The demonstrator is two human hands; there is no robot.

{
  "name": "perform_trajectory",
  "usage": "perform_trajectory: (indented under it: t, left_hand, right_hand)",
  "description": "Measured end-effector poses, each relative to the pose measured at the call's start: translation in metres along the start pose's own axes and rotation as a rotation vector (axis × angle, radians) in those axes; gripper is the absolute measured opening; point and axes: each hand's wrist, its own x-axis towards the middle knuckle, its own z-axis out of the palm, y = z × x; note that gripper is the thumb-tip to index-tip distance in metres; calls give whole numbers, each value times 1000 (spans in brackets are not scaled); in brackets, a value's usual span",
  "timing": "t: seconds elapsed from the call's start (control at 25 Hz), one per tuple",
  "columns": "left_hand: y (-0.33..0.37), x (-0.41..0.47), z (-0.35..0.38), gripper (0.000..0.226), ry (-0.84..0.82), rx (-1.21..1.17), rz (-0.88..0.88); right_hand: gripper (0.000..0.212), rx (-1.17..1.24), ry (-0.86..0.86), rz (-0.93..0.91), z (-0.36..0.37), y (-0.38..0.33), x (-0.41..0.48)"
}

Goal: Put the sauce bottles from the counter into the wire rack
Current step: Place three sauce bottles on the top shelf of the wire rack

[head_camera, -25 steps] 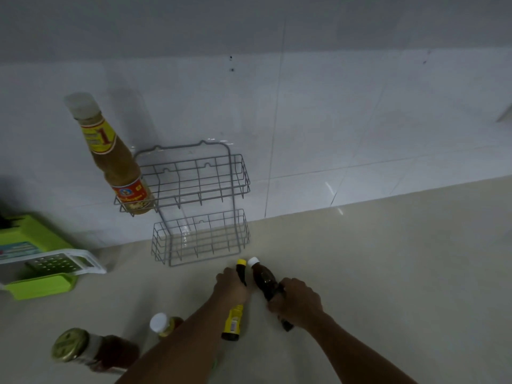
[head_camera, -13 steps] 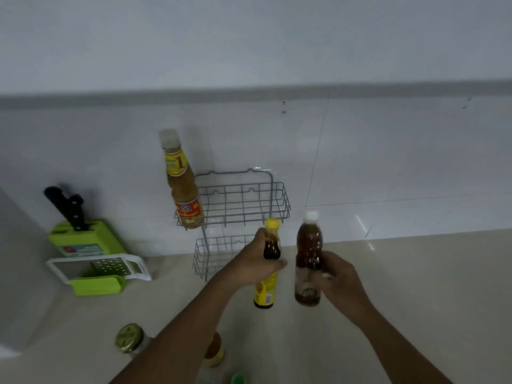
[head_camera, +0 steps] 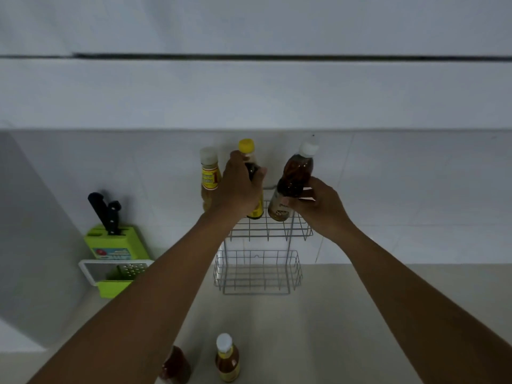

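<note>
A two-tier grey wire rack (head_camera: 257, 273) stands against the tiled wall. An orange-sauce bottle (head_camera: 209, 178) with a pale cap stands at the left of its top tier. My left hand (head_camera: 239, 187) grips a dark yellow-capped bottle (head_camera: 247, 151) over the top tier, its base at the basket. My right hand (head_camera: 318, 206) holds a brown white-capped bottle (head_camera: 293, 181), tilted, its base at the top tier's right side. The lower tier holds nothing. On the counter near me stand a white-capped orange bottle (head_camera: 227, 358) and a dark red jar (head_camera: 176, 367), partly hidden by my left arm.
A green knife block (head_camera: 113, 241) with black-handled knives and a white-framed grater (head_camera: 110, 271) sit at the left by the wall. A pale panel (head_camera: 25, 245) rises at the far left. Beige counter (head_camera: 332, 314) stretches to the right.
Both hands lifted their bottles off the counter and carried them up and forward to the rack's top tier. The view tilted up, bringing more wall into sight.
</note>
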Motion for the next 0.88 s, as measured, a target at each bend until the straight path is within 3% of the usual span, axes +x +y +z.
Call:
perform_trajectory:
  t: [0.44,0.6,0.88]
  left_hand:
    - [-38,-15,26,41,-91,52,18]
    - [-29,-13,12,41,-166,147,-28]
    - [-21,-9,-19,34,-129,140,-71]
  right_hand:
    - [47,-91,-150,53,26,34,13]
    - [44,-90,-187,73,27,31,15]
    - [33,-130,-195,98,26,23,15]
